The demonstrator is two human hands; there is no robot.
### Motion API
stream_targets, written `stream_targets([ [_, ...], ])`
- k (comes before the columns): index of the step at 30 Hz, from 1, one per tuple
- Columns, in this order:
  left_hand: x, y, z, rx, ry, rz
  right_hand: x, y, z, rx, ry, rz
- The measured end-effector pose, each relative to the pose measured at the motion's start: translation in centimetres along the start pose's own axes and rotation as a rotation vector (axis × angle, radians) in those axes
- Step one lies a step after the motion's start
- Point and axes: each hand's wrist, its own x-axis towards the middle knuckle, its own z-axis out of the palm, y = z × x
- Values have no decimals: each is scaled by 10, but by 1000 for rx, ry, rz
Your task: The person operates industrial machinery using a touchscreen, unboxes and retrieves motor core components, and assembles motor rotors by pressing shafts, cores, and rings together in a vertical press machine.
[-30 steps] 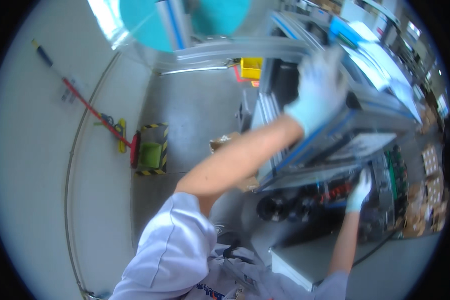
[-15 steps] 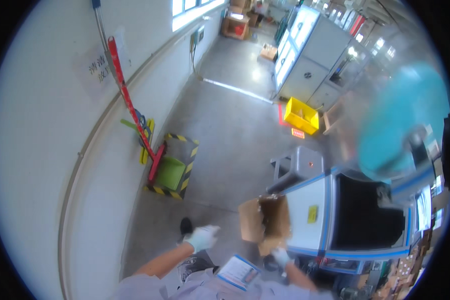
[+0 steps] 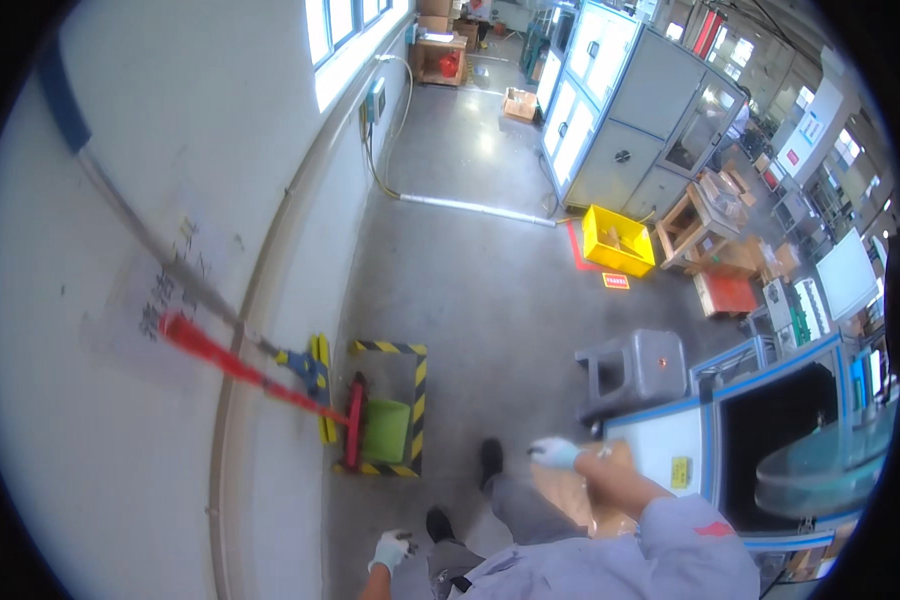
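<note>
My left hand (image 3: 394, 548), in a white glove, hangs low beside my legs, holding nothing, its fingers loosely bent and apart. Across the front of my body reaches my right arm. Its gloved right hand (image 3: 555, 453) is over the left edge of a brown cardboard box (image 3: 567, 495), with nothing visible in the loosely stretched fingers. Whether it touches the box I cannot tell. Part of the box is hidden by the right forearm and sleeve. Nearest the left hand are a green dustpan (image 3: 385, 432) and a red broom (image 3: 354, 420) inside a striped floor marking.
A grey stool (image 3: 635, 375) stands ahead right, beside a blue-edged machine frame (image 3: 660, 445). Farther off are a yellow bin (image 3: 620, 240), a tall grey cabinet (image 3: 620, 120) and a wooden table (image 3: 690, 222). Along the left runs a wall (image 3: 120, 400) with long handles leaning on it.
My view has turned and shifted. The right hand has left the box's near flap and swung forward and left across it. My left hand has dropped lower, nearer my legs.
</note>
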Motion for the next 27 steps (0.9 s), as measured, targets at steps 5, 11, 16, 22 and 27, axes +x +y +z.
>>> stream_targets([
  [5, 10, 13, -14, 163, 158, 30, 39, 166, 11, -209, -15, -70],
  [11, 53, 167, 2, 128, 366, 144, 119, 150, -136, -26, -72, 208],
  [16, 162, 352, 2, 143, 375, 221, 176, 109, -277, 265, 288, -4],
  [22, 330, 593, 20, 268, 251, 486, 193, 172, -343, 700, 449, 141],
  [27, 441, 767, 77, 436, 120, 482, 188, 324, -234, 864, 742, 569],
])
